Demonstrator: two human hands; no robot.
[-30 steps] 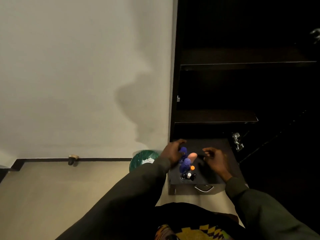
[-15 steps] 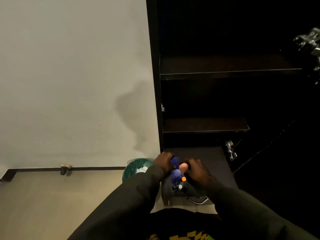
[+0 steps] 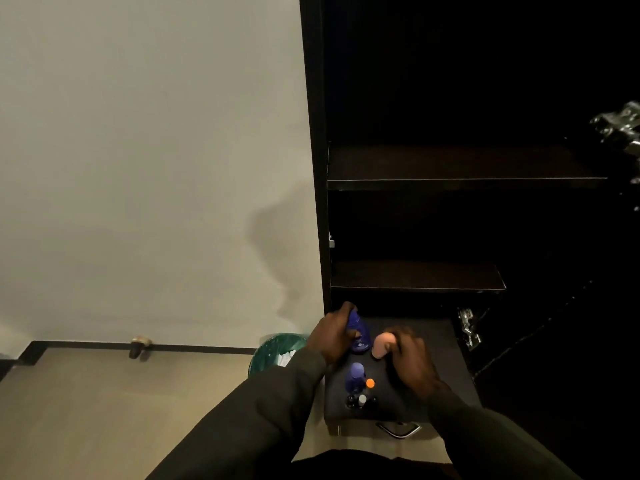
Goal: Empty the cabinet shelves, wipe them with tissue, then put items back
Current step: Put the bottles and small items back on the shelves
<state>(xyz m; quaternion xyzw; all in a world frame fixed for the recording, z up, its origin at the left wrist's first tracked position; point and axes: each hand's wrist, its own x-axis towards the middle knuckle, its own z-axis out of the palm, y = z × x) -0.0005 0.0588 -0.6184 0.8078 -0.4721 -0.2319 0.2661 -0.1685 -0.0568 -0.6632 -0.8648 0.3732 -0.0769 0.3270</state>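
A dark open cabinet shows two bare shelves, an upper shelf and a lower shelf. Below them a pulled-out dark drawer top carries small items. My left hand is closed around a blue bottle at the back left. My right hand grips a pink bottle beside it. A second blue bottle, an orange cap and small dark and white bottles stand nearer to me.
A green waste bin with white tissue in it sits on the floor left of the cabinet, against the pale wall. A door stop is at the skirting. Metal hinges glint on the open cabinet door at right. A drawer handle faces me.
My right hand moved left from the drawer top onto the pink bottle and closed on it. My left hand stayed on the blue bottle. The view shifted slightly.
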